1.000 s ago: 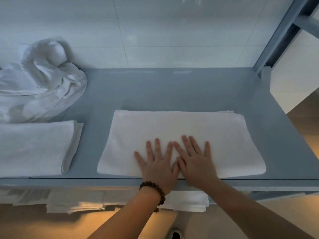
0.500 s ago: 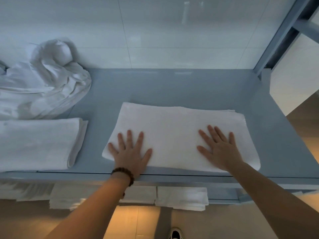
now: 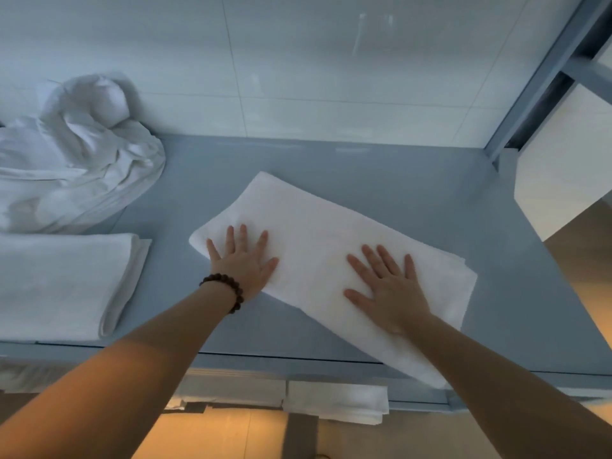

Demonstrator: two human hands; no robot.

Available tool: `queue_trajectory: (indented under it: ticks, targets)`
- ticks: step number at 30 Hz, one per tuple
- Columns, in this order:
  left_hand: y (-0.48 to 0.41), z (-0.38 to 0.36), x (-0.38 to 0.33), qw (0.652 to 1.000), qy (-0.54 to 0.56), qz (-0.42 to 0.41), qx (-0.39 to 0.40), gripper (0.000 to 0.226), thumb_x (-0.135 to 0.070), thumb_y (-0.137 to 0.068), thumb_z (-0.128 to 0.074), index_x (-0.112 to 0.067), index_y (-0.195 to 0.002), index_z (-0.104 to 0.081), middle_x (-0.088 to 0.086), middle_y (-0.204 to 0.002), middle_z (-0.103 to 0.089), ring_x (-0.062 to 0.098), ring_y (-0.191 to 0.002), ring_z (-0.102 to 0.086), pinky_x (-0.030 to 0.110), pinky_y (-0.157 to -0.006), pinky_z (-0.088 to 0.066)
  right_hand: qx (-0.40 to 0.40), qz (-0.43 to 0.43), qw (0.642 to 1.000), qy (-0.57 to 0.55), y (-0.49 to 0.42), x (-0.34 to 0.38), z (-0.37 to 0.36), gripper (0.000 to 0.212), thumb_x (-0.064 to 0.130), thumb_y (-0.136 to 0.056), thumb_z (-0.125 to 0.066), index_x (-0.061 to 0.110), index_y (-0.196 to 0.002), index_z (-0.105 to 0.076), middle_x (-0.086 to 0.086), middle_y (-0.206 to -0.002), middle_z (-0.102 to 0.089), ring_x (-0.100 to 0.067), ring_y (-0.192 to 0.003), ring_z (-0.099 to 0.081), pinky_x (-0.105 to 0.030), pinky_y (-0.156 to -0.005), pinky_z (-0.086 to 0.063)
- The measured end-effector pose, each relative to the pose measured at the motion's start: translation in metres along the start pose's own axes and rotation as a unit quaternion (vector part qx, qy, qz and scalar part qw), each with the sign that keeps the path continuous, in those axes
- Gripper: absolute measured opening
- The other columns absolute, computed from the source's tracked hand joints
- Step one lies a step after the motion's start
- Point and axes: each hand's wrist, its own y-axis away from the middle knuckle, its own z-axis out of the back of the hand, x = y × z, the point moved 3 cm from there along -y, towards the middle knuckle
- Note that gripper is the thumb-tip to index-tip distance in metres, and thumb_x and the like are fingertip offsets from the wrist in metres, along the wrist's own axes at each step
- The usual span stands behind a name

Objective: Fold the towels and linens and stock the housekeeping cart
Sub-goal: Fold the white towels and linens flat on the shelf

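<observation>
Since half a second before, the folded white terry towel [image 3: 334,260] had swung from square with the shelf edge to a diagonal, its near right corner hanging past the front lip of the grey-blue metal shelf [image 3: 397,167]. Left hand [image 3: 243,263], dark beaded bracelet [image 3: 225,289] at the wrist, lay flat with fingers spread on the towel's left end. Right hand [image 3: 390,289] lay flat, open-palmed, on the right half. Neither gripped cloth. Another folded white towel [image 3: 63,283] sat apart to the left; behind it, crumpled white linen [image 3: 73,154], possibly a sheet.
</observation>
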Motion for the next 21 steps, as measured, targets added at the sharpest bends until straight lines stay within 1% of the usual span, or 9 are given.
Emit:
queue_trajectory:
  ticks: [2,5,9,11,13,15,17,19,21]
  targets:
    - [0.01,-0.001,-0.026,0.999,0.039,-0.011,-0.018,0.067,-0.061,-0.095,-0.01,-0.033,-0.152,0.009,0.006,-0.161,0.015,0.029,-0.147,0.016,0.062,-0.113,0.007,-0.024,-0.069,0.997,-0.02,0.002,0.014,-0.005,0.071,0.077,-0.082,0.003,0.047,-0.146,0.013,0.011,-0.16,0.01,-0.017,-0.147,0.011,-0.057,-0.113,0.011]
    - [0.024,-0.001,-0.06,0.995,0.092,-0.026,-0.026,0.065,-0.053,-0.098,-0.014,-0.026,-0.154,0.005,0.008,-0.161,0.012,0.028,-0.147,0.015,0.058,-0.115,0.008,-0.031,-0.162,0.985,-0.059,0.003,0.042,-0.008,0.072,0.073,-0.085,0.0,0.041,-0.149,0.009,0.003,-0.161,0.008,-0.024,-0.147,0.01,-0.061,-0.11,0.014]
    - [0.039,-0.003,-0.09,0.991,0.128,-0.024,-0.038,0.062,-0.045,-0.099,-0.017,-0.02,-0.154,-0.003,0.008,-0.162,0.007,0.026,-0.148,0.013,0.054,-0.117,0.008,-0.01,-0.223,0.966,-0.134,0.004,0.081,-0.004,0.064,0.06,-0.096,-0.008,0.032,-0.151,0.007,-0.005,-0.16,0.012,-0.028,-0.146,0.016,-0.059,-0.111,0.015]
    - [0.042,-0.006,-0.092,0.991,0.129,-0.011,-0.036,0.061,-0.044,-0.1,-0.016,-0.02,-0.154,-0.003,0.008,-0.162,0.008,0.027,-0.147,0.015,0.054,-0.117,0.008,0.015,-0.215,0.955,-0.202,0.005,0.097,0.002,0.058,0.051,-0.1,-0.012,0.03,-0.152,0.002,-0.007,-0.161,0.009,-0.026,-0.147,0.013,-0.053,-0.116,0.01]
    - [0.04,-0.01,-0.084,0.992,0.121,0.005,-0.036,0.061,-0.046,-0.101,-0.015,-0.021,-0.154,0.001,0.007,-0.162,0.011,0.026,-0.147,0.017,0.054,-0.117,0.007,0.023,-0.175,0.957,-0.232,0.008,0.103,0.011,0.053,0.045,-0.102,-0.019,0.031,-0.153,-0.01,-0.005,-0.161,-0.004,-0.023,-0.148,0.0,-0.047,-0.118,-0.002]
    - [0.037,-0.013,-0.071,0.993,0.106,0.003,-0.043,0.064,-0.051,-0.099,-0.013,-0.025,-0.154,0.005,0.004,-0.161,0.013,0.023,-0.147,0.018,0.053,-0.117,0.008,-0.023,-0.121,0.971,-0.204,0.012,0.095,0.022,0.049,0.042,-0.1,-0.029,0.031,-0.148,-0.03,-0.002,-0.157,-0.026,-0.022,-0.142,-0.023,-0.042,-0.112,-0.02]
    - [0.031,-0.015,-0.058,0.994,0.093,-0.015,-0.055,0.065,-0.055,-0.097,-0.011,-0.027,-0.154,0.006,0.002,-0.162,0.013,0.021,-0.147,0.017,0.052,-0.118,0.007,-0.085,-0.072,0.98,-0.167,0.01,0.078,0.031,0.049,0.042,-0.097,-0.039,0.027,-0.143,-0.04,-0.001,-0.15,-0.038,-0.022,-0.136,-0.033,-0.039,-0.107,-0.027]
    - [0.022,-0.015,-0.049,0.994,0.082,-0.034,-0.063,0.065,-0.057,-0.097,-0.011,-0.029,-0.154,0.005,0.001,-0.162,0.011,0.021,-0.147,0.016,0.052,-0.118,0.006,-0.091,-0.019,0.989,-0.118,0.002,0.061,0.031,0.054,0.047,-0.096,-0.039,0.029,-0.147,-0.034,-0.001,-0.155,-0.029,-0.021,-0.142,-0.025,-0.041,-0.113,-0.018]
    - [0.012,-0.014,-0.04,0.995,0.064,-0.046,-0.064,0.066,-0.058,-0.095,-0.007,-0.03,-0.154,0.005,0.0,-0.162,0.011,0.02,-0.148,0.015,0.051,-0.118,0.005,-0.043,0.01,0.996,-0.079,-0.007,0.051,0.021,0.059,0.055,-0.097,-0.031,0.034,-0.151,-0.019,0.003,-0.161,-0.01,-0.017,-0.148,-0.004,-0.045,-0.117,-0.002]
